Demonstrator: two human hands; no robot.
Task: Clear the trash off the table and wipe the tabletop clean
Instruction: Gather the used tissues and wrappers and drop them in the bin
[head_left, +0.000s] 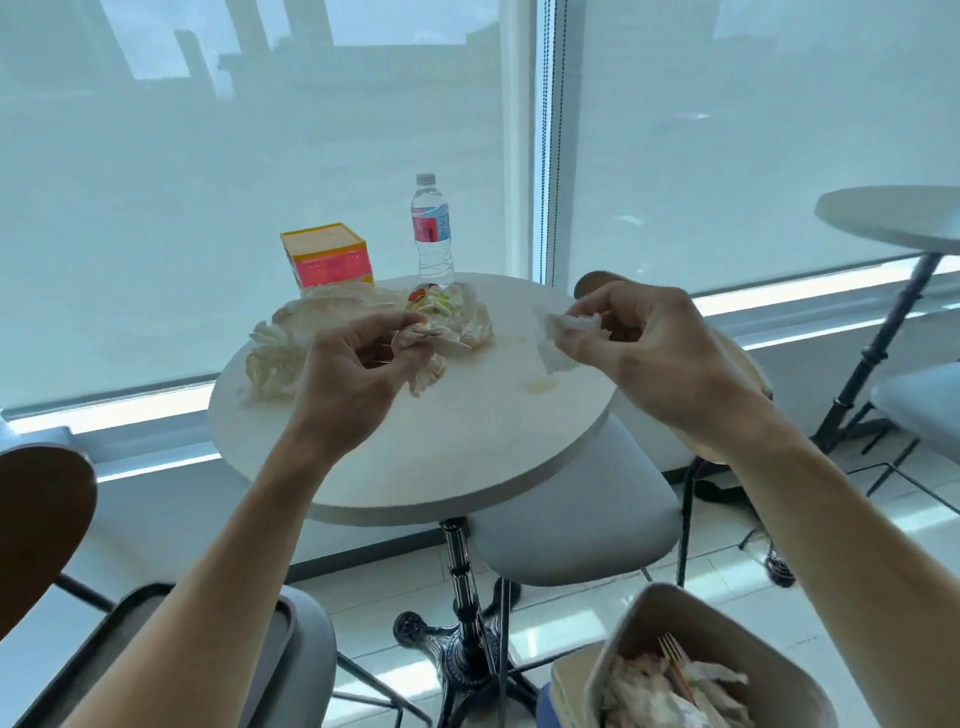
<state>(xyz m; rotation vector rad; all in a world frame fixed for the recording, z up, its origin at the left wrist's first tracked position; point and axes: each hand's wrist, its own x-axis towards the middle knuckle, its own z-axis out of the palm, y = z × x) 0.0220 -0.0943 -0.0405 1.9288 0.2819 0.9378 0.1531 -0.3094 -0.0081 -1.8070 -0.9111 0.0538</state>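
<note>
Pinching a crumpled wrapper scrap (423, 345), the left hand (353, 379) has fingers curled tight round it above the round table (415, 467). Right hand (649, 353) grips a white tissue (563, 338), fingers curled, held off the tabletop. Just beyond the left fingers: heap of crumpled wrappers (322, 332), some with food scraps. Behind those, orange-pink box (328, 254) and upright water bottle (432, 231). Below the right fingers, a smear (540, 385) on the tabletop. Trash bin (696, 670) with waste and a fork near right forearm, bottom right. Grey stool (576, 525) under table edge.
</note>
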